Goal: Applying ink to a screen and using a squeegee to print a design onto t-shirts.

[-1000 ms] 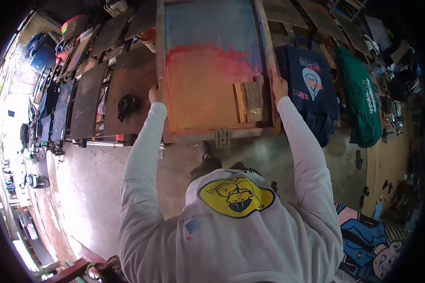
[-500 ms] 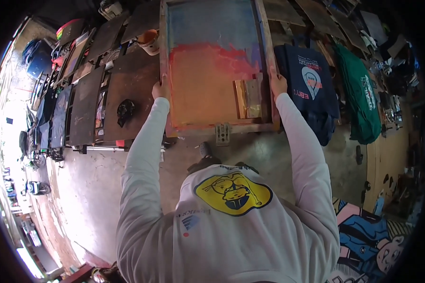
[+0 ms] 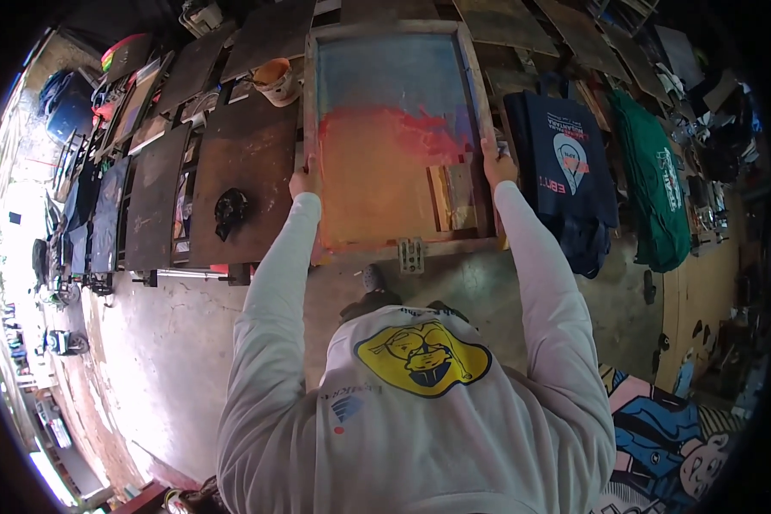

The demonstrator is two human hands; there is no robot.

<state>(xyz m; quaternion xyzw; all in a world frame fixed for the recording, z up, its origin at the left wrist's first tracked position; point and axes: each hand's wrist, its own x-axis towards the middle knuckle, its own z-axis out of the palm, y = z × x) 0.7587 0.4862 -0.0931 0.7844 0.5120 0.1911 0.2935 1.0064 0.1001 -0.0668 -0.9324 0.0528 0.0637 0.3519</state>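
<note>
A wooden screen-printing frame (image 3: pixel 310 103) lies in front of me, its mesh smeared with red and orange ink. My left hand (image 3: pixel 303 181) grips the frame's left rail. On the right rail, my right hand (image 3: pixel 497 165) holds the wood. A squeegee (image 3: pixel 454 197) rests on the mesh near the lower right corner, close to my right hand. Both forearms are in white sleeves.
A dark blue printed shirt (image 3: pixel 565 163) and a green shirt (image 3: pixel 660 188) lie on boards to the right. Dark empty boards (image 3: pixel 240 180) run to the left, with a black rag (image 3: pixel 230 210) and an orange paint cup (image 3: pixel 274 79). Concrete floor lies below.
The frame and both hands have shifted slightly to the right and lower in view. My grip on both rails is unchanged.
</note>
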